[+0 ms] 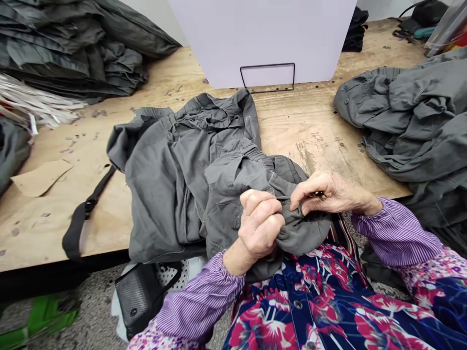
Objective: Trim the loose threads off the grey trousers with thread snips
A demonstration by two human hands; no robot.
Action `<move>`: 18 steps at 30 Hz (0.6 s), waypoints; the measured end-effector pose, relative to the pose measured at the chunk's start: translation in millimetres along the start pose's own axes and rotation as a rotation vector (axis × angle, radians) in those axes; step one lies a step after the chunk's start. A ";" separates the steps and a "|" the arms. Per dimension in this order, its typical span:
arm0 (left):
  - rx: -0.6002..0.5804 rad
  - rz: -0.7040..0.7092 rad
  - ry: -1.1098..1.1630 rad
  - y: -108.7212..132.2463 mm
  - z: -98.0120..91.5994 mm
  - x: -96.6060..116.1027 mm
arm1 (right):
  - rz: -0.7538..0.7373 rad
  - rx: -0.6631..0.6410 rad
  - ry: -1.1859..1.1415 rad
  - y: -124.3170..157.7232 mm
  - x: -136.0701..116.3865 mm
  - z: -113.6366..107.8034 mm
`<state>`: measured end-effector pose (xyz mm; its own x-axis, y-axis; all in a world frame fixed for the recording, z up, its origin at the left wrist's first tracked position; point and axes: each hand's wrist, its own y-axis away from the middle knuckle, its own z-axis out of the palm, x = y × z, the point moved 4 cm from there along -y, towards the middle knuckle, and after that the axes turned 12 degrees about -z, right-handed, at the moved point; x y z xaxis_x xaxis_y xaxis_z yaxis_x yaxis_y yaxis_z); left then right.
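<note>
Grey trousers (171,180) with a gathered elastic waistband lie across the table's front edge, partly bunched towards me. My left hand (260,221) is closed in a fist around a fold of the bunched grey cloth. Just to its right, my right hand (328,192) pinches the same cloth between thumb and fingertips. A small shiny brassy thing (317,194) shows between its curled fingers; I cannot make out what it is. A button (282,234) sits on the cloth beside my left hand.
Grey garments are heaped at the back left (73,48) and on the right (408,116). A white board (262,39) stands behind a black wire stand (267,78). A black strap (82,218) hangs over the front edge of the wooden table (299,121). White strips (40,97) lie left.
</note>
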<state>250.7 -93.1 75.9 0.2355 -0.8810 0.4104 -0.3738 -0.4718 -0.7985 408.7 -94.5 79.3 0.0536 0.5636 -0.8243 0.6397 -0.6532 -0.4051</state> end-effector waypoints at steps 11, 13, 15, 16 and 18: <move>-0.033 -0.313 0.118 -1.6 22.6 1.5 | 0.035 0.930 0.709 29.6 13.8 0.0; -0.005 -0.333 0.008 4.2 28.4 3.1 | 0.054 1.112 0.738 37.1 22.4 6.3; -0.010 -0.308 -0.123 6.9 34.4 3.9 | 0.015 1.147 0.695 41.3 28.3 15.3; -0.015 -0.271 -0.172 7.3 37.1 4.3 | -0.020 1.109 0.660 42.5 29.4 19.5; -0.019 -0.171 -0.218 7.8 41.6 5.7 | -0.087 0.972 0.590 45.7 28.3 25.4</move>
<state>286.5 -100.3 53.6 0.4831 -0.7615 0.4321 -0.3287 -0.6152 -0.7166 420.0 -121.3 27.3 0.5545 0.6080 -0.5682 -0.1921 -0.5709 -0.7983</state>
